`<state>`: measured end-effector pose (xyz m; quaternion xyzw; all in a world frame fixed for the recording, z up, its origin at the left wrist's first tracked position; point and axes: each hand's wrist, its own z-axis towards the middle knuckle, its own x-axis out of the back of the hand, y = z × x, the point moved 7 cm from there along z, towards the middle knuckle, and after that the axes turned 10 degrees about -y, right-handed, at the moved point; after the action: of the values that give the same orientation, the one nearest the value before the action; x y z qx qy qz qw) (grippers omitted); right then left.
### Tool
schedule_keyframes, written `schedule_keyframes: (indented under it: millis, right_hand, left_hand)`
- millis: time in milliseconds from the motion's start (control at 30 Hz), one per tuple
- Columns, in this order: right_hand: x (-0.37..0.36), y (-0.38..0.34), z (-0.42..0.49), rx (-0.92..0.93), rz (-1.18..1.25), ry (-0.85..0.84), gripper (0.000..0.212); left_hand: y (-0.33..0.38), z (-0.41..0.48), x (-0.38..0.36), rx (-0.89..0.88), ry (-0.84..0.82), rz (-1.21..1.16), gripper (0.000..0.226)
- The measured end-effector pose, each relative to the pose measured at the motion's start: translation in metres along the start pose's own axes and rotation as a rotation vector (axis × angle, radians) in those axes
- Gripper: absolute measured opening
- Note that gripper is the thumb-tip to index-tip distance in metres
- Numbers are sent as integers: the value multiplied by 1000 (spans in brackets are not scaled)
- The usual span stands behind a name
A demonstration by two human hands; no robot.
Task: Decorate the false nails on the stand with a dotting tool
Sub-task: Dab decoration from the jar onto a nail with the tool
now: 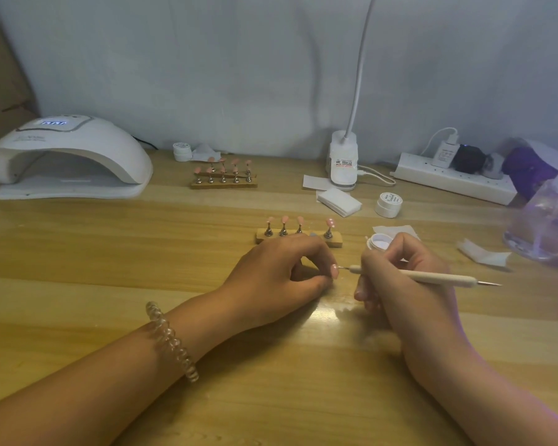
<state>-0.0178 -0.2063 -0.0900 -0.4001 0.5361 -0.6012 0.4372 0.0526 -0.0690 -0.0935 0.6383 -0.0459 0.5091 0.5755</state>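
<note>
wooden table (78,252): dotting tool (432,277) at false nail (334,271) (jar (388,205) unreadable).

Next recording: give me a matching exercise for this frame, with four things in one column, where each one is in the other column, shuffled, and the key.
Things
1. dotting tool
2. false nail being dotted
3. nail lamp
4. power strip

Places
A. far left of the table
B. pinched in the left hand
C. far right of the table
D. held in the right hand

Pairs: 1-D, 2-B, 3-A, 4-C
</note>
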Motion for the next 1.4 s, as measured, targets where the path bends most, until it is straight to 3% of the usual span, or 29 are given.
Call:
schedule_keyframes:
  millis: [300,1400]
  right_hand:
    - [-1,2,2,-6,-110,-25,22]
    - [-2,-1,1,12,-137,-17,24]
  left_hand:
    - [-1,0,0,-11,3,11,13]
    - [-2,1,0,-7,8,10,12]
